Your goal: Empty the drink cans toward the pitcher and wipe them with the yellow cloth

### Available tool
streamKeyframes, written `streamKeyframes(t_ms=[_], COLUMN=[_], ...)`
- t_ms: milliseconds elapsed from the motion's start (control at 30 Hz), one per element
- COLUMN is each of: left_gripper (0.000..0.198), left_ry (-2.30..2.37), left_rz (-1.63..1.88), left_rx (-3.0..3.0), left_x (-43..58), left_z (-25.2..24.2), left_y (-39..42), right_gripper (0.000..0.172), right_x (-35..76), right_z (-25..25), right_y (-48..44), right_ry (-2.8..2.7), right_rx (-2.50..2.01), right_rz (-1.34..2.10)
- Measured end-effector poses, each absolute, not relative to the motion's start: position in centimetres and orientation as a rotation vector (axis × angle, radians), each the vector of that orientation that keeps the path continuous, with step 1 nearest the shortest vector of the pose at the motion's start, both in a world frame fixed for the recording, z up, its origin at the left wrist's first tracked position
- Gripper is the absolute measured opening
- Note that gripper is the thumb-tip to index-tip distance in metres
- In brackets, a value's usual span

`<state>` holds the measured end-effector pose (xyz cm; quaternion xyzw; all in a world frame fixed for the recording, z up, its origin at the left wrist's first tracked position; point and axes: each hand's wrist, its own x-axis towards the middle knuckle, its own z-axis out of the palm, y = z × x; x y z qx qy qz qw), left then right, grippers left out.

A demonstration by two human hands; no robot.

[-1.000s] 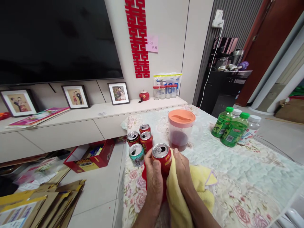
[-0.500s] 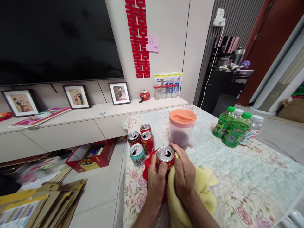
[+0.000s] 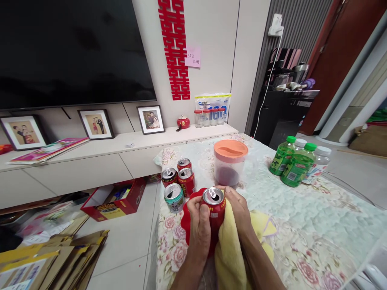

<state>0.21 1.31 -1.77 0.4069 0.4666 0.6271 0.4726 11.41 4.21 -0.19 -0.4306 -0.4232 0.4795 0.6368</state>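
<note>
An opened red drink can (image 3: 215, 209) stands upright between my hands, above a red scalloped dish (image 3: 188, 225) that they partly cover. My left hand (image 3: 199, 225) wraps the can's left side, thumb along its front. My right hand (image 3: 238, 207) presses a yellow towel (image 3: 229, 237) against the can's right side; the towel hangs down toward me. Left of the dish stand a teal-topped can (image 3: 174, 198) and several red or dark cans (image 3: 186, 182), all opened. Just beyond my hands is a clear pitcher (image 3: 228, 171) with an orange lid and dark contents.
Green-capped bottles (image 3: 298, 167) and a white-capped one (image 3: 317, 165) stand right on the flowered tablecloth (image 3: 308, 262). Behind runs a low white cabinet (image 3: 121, 141) with framed photos and jars. A red box (image 3: 115, 201) and flattened cardboard (image 3: 69, 257) lie on the floor at left.
The can has turned between my hands, and its front now shows a printed code. My right hand has shifted up and outward with the towel along the can's right side.
</note>
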Motion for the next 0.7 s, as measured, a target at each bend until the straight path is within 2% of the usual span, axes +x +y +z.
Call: streamKeyframes(t_ms=[233, 400, 567, 700], left_gripper=[0.068, 0.061, 0.059, 0.064], left_ry=[1.419, 1.263, 1.232, 1.016], left_rz=[1.479, 1.519, 1.553, 1.510], left_rx=[1.106, 1.187, 1.227, 1.303], left_x=[0.0, 0.4, -0.1, -0.5], left_z=[-0.9, -0.8, -1.0, -1.2], left_y=[1.9, 0.9, 0.8, 1.7], right_gripper=[0.056, 0.058, 0.053, 0.049], right_x=[10.2, 9.7, 10.4, 11.4], right_z=[-0.7, 0.0, 0.8, 0.9], right_y=[3.8, 3.0, 2.8, 3.3], right_ry=[-0.945, -0.998, -1.004, -0.969], right_rx=[-1.072, -1.052, -1.012, -1.004], right_rz=[0.844, 0.754, 0.854, 1.042])
